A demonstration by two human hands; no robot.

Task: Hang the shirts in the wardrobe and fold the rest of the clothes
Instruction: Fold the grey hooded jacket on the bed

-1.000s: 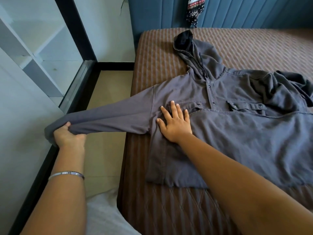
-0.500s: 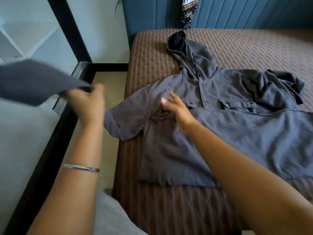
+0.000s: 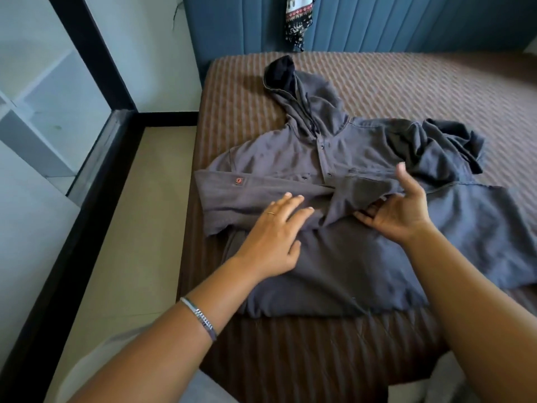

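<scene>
While the brown striped bed (image 3: 406, 82) fills most of the view, a blue padded headboard (image 3: 377, 21) rises behind it, and a tan floor strip (image 3: 139, 213) runs along its left side beside a black-framed glass panel (image 3: 43, 97). A patterned black-and-white cloth (image 3: 297, 21) hangs down over the headboard.

Spread front-up across the near half of the bed lies the grey hooded shirt (image 3: 363, 257), its hood (image 3: 293, 88) pointing toward the headboard and its hem near the bed's front edge. The shirt's far sleeve is bunched in a dark heap (image 3: 447, 144) at the right shoulder. The other sleeve (image 3: 250, 196) is folded in across the chest, a small red round badge (image 3: 238, 180) showing on it.

The left hand (image 3: 273, 237) rests flat on that folded sleeve, fingers straight and spread, pressing the cloth down; a thin ring sits on one finger and a metal bracelet (image 3: 200, 318) circles the wrist. The right hand (image 3: 404, 210) is at the sleeve's cuff end, at the middle of the chest, fingers curled under the fabric edge and gripping it, thumb raised above.
</scene>
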